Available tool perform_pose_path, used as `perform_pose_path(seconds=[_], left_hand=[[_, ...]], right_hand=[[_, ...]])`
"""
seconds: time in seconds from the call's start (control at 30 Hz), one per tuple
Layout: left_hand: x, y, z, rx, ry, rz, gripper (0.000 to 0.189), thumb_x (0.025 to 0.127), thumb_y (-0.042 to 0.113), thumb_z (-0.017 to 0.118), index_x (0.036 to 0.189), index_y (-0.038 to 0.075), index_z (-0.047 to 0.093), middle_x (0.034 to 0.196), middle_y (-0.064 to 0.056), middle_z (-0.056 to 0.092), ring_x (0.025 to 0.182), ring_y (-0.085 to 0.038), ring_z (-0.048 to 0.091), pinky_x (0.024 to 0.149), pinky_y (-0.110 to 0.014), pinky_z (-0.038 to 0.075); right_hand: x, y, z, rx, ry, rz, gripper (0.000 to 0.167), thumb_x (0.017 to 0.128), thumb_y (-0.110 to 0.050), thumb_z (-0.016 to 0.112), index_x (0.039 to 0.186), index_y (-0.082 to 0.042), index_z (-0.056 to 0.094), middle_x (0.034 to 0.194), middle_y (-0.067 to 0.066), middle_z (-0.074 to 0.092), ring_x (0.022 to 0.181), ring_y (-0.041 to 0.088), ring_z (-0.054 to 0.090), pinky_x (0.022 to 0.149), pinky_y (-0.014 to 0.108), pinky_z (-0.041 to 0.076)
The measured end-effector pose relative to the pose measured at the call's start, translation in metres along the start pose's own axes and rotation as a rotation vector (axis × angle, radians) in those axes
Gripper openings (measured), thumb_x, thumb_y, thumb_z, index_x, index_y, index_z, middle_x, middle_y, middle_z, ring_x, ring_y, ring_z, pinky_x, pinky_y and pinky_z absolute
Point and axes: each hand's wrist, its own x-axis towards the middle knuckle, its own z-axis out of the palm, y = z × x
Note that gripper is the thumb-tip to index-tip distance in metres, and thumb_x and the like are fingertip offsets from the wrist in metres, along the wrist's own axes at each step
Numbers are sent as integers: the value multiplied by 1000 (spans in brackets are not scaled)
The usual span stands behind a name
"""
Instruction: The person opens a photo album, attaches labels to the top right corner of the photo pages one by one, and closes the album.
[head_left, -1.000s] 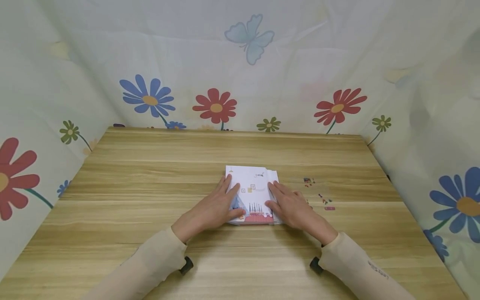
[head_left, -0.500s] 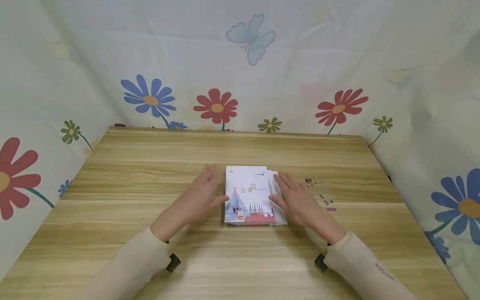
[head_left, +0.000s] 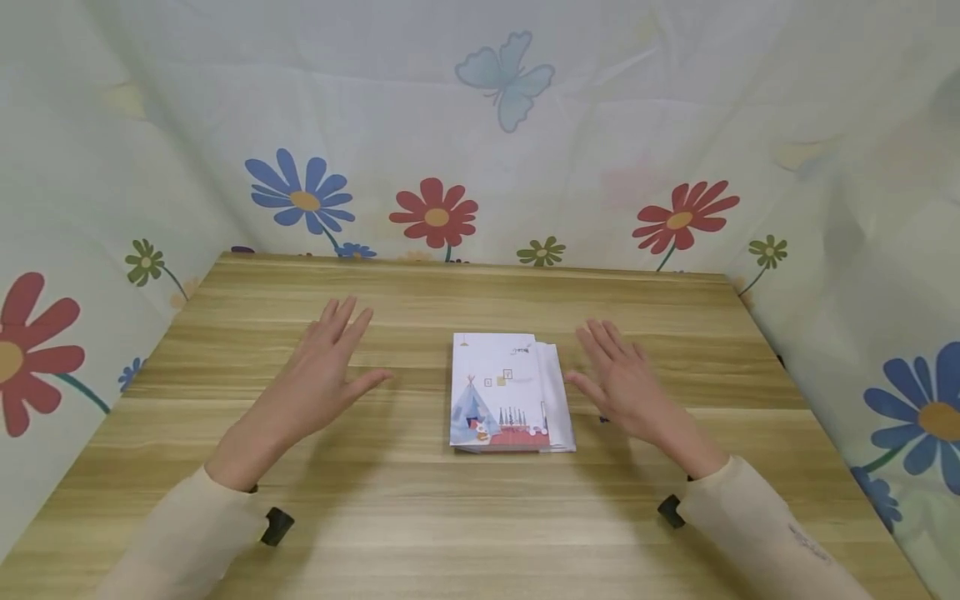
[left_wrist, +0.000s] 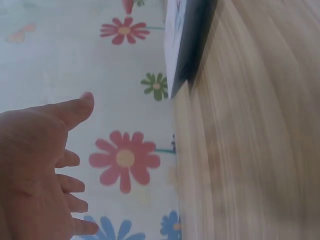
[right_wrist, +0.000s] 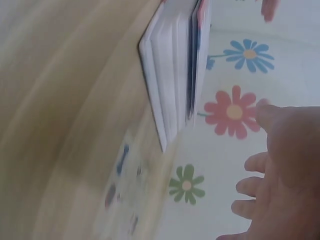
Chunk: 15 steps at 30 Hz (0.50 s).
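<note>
A notebook lies on the wooden table, its white cover printed with a blue tent and a red strip along the bottom. White paper juts out along its right side. My left hand hovers well to the left of it, fingers straight and thumb spread. To the right, my right hand is held the same way, its thumb tip close to the jutting paper. Neither hand holds anything. In the right wrist view, a clear sticker sheet with small coloured pieces lies beside the notebook; my right hand mostly hides it in the head view.
The wooden table reaches back to a white curtain printed with flowers and a butterfly, which encloses the back and both sides. Black wrist straps show at the left cuff and the right cuff.
Both hands were resting on the notebook and have come off it, moving apart; the left has gone farther left, the right a little to the right. The notebook has stayed in place.
</note>
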Motion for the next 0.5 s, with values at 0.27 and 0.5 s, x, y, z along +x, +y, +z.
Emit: perform_pose_path(seconds=[0.27,0.5], left_hand=[[-12,-30,-19,5,34,-44,87,102,46,64,161,-4,25,167,-33,9,154,-51,0,120,-70,6],[-25,-52,-26,30,51,-68,83,105,47,56,160,-7,25,166,-35,7,153,-53,-3,119,-71,4]], right_hand=[[-9,26,-14,-32,9,26,76,106,-41,56,163,-1,25,170,22,15,157,42,8,116,76,10],[-18,46,-25,-41,9,47,77,108,-46,50,163,0,22,169,24,15,156,44,8,115,77,7]])
